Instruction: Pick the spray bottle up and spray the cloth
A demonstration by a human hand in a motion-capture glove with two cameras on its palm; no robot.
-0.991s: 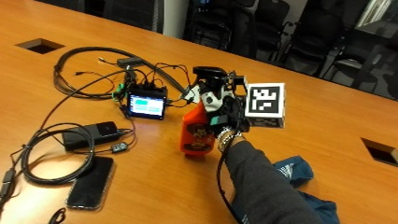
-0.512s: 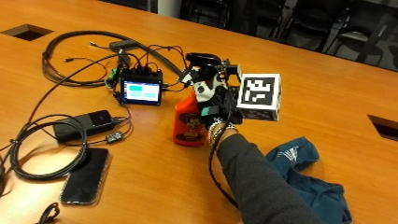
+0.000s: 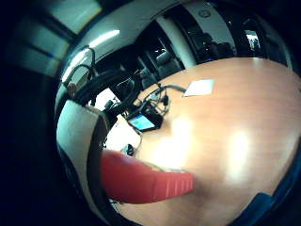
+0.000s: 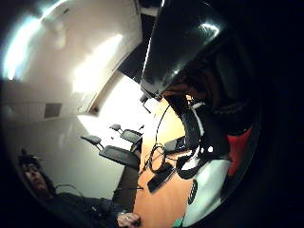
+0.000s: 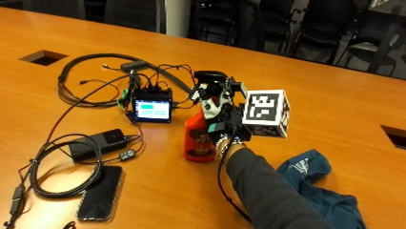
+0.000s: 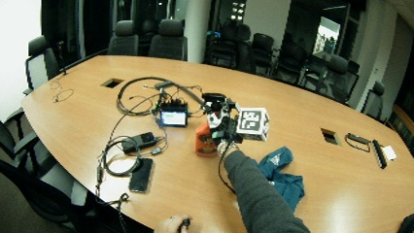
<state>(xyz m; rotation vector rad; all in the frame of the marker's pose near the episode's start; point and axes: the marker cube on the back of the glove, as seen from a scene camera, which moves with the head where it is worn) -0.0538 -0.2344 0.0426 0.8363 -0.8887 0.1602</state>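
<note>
An orange spray bottle (image 5: pixel 199 139) stands upright on the wooden table (image 5: pixel 329 95), just right of a small lit screen. My gloved right hand (image 5: pixel 218 110) grips the bottle's top, with the fingers curled round its head and neck. The wide outside view shows the same hand (image 6: pixel 222 122) on the same bottle (image 6: pixel 205 141). The bottle's orange body (image 3: pixel 146 181) fills the near part of the little finger side palm view, and a strip of it (image 4: pixel 237 147) shows in the thumb side view. A blue cloth (image 5: pixel 317 186) lies crumpled on the table to the right of my forearm, apart from the bottle.
A small device with a lit screen (image 5: pixel 152 109) sits left of the bottle among black cables (image 5: pixel 95 81). A power brick (image 5: pixel 98 142) and a phone (image 5: pixel 101 198) lie nearer the front edge. Square cutouts (image 5: pixel 43 57) break the tabletop at left and right.
The outside camera has shifted its view. My hand stays on the bottle's top, and the bottle keeps its place beside the screen.
</note>
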